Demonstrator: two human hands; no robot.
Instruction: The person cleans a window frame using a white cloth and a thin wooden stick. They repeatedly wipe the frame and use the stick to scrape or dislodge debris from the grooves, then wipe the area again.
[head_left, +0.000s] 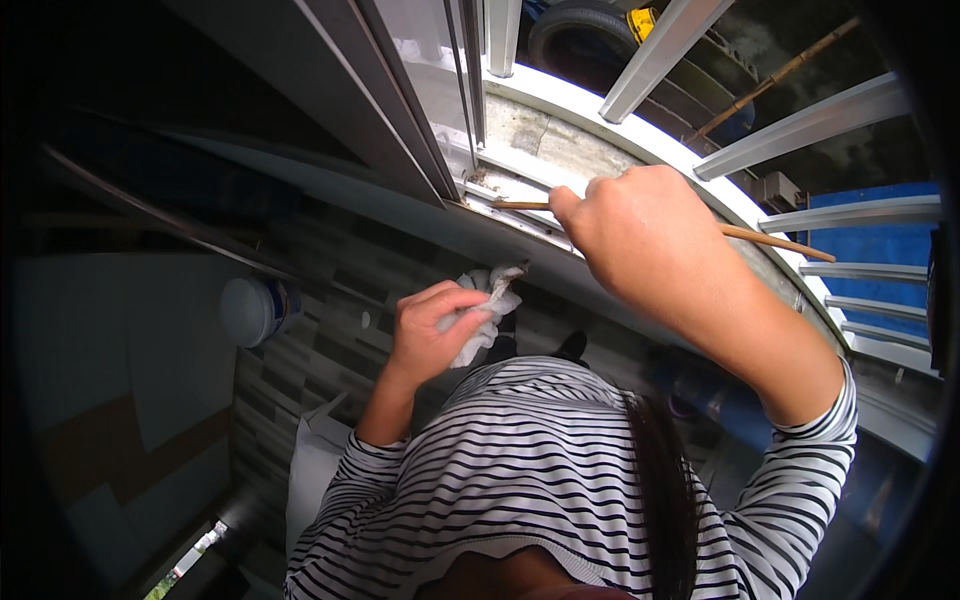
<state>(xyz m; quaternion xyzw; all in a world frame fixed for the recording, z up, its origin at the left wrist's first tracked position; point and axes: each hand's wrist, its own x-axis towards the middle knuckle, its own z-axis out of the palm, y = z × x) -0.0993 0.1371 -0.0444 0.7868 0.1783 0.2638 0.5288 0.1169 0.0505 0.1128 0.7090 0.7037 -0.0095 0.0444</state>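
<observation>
My right hand (pixel 645 225) is closed round a thin wooden stick (pixel 780 242). One end of the stick reaches down to the window track (pixel 515 212), close to the corner by the sliding pane; its other end sticks out past my wrist over the sill. Dark bits of dirt lie in that corner of the track. Lower and to the left, my left hand (pixel 430 335) pinches a crumpled white tissue (pixel 480 335), whose upper tip is smudged dark. The tissue hangs below the sill, apart from the track.
White window bars (pixel 665 55) run along the outer edge of the concrete sill (pixel 540 135). Outside are a tyre (pixel 580 35) and a blue sheet (pixel 880 250). A white lidded bucket (pixel 255 310) stands on the striped floor at left. The sliding window frame (pixel 390 90) rises at upper left.
</observation>
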